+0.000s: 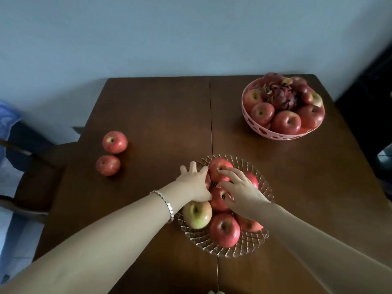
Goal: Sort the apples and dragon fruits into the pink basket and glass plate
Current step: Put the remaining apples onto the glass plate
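A glass plate (246, 248) near the table's front holds several apples, mostly red, with one green-yellow apple (197, 214) at its left. Both hands reach into the plate. My left hand (196, 184) lies with spread fingers over an apple that is mostly hidden under it. My right hand (240, 190) rests on the pile, its fingertips touching the far red apple (216, 168). Neither hand holds an apple. The pink basket (277, 135) at the back right holds several apples and dragon fruits (282, 97). Two loose red apples (115, 142) (108, 165) lie on the table at the left.
The brown wooden table (161, 115) has a seam down its middle. A chair (36, 177) stands at its left edge. A pale wall runs behind the table, and a dark object stands at the far right.
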